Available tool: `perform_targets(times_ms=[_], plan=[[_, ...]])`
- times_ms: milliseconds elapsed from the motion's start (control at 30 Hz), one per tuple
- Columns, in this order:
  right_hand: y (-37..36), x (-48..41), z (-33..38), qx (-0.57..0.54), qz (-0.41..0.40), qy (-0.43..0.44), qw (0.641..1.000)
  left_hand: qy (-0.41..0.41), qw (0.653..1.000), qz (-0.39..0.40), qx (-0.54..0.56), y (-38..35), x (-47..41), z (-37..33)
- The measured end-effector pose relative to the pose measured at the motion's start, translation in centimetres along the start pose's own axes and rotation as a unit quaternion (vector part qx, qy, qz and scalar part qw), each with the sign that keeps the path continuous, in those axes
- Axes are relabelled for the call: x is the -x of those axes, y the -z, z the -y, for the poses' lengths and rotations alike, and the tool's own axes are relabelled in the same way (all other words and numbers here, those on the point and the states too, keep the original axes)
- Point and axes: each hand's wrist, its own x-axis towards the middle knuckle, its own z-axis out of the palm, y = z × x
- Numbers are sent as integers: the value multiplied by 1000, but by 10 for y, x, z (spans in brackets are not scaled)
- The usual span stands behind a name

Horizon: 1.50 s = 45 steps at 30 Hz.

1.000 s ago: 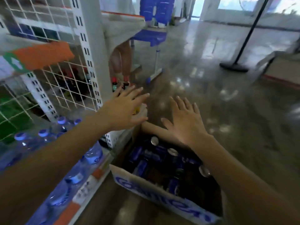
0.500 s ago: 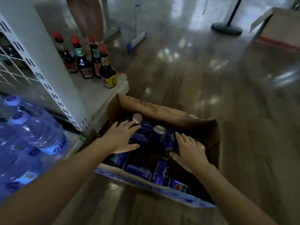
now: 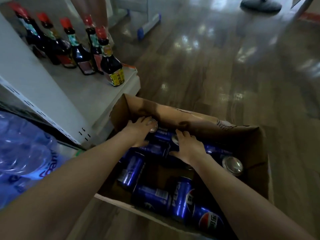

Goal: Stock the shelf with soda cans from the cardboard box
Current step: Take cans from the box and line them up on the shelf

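Observation:
An open cardboard box [image 3: 204,122] on the floor holds several blue soda cans, most lying on their sides, such as one near the front [image 3: 181,196]. My left hand [image 3: 136,132] reaches into the far left corner, and its fingers curl round an upright can with a silver top [image 3: 153,126]. My right hand [image 3: 188,146] lies over another can [image 3: 174,140] in the middle of the box, fingers across its far side and thumb on its near side. The white bottom shelf [image 3: 90,94] stands just left of the box.
Several dark sauce bottles with red caps [image 3: 110,64] stand on the shelf's end. Wrapped water bottles [image 3: 26,153] fill the lower left. A white shelf upright [image 3: 43,94] rises between them. Glossy wooden floor [image 3: 225,66] stretches right and beyond; a round stand base [image 3: 259,4] sits far off.
Both hands have gone from hovering above the box down into it and forward to the far cans, and their fingers have closed round cans. The view has tilted down and closer.

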Motion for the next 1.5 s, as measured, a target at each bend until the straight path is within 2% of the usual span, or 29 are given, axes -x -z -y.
perform_targets(times_ms=[167, 400, 700, 933, 1233, 1500], plan=[[-8, -12, -6, 2, 33, -10, 999, 7, 999, -34, -10, -4, -21, -7], [-9, -18, -7, -95, 46, -15, 994, 2, 995, -54, -84, -5, -29, -9], [-16, -13, -2, -71, 50, 43, 995, -6, 995, -43, -85, -10, -28, -12], [-26, -6, -6, -178, -3, 7, 984, 7, 996, -47, -77, -5, -24, 1], [-25, -2, -2, -216, -26, 33, 976, -34, 997, -69, -13, 10, -6, 4], [15, 8, 9, -184, -68, 68, 978, -56, 992, -107, -45, 36, 29, 5]])
